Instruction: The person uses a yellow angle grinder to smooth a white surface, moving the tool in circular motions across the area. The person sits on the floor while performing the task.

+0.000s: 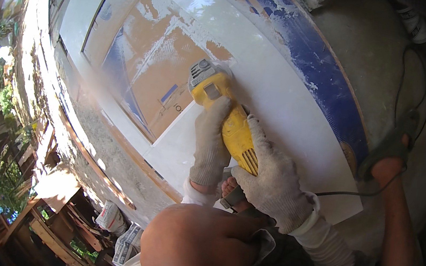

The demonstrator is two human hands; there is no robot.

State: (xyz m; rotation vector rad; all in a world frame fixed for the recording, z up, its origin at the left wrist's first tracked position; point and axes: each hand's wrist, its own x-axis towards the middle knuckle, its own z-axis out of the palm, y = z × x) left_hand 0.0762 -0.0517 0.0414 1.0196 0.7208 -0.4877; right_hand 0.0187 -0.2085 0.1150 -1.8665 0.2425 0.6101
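A yellow angle grinder (237, 131) with a grey metal head is held over a large white-coated panel (278, 88). My left hand (211, 138), in a pale knitted glove, is closed round the front of its body, just behind the head. Gloved too, my right hand (276, 182) grips the rear end, near the vent slots. The grinder's disc is blurred and mostly hidden behind the head. Beyond the head, the panel has a recessed brown area (166, 62) streaked with white. A hazy patch, like dust, hangs left of the tool.
Along the panel's right side runs a blue strip (322, 83) with worn white patches. A dark cable (347, 194) trails right from the tool over the panel. Filled sacks (111, 218) and wooden boards (56, 241) lie at the lower left. A bottle-like container (415, 25) stands at the far right.
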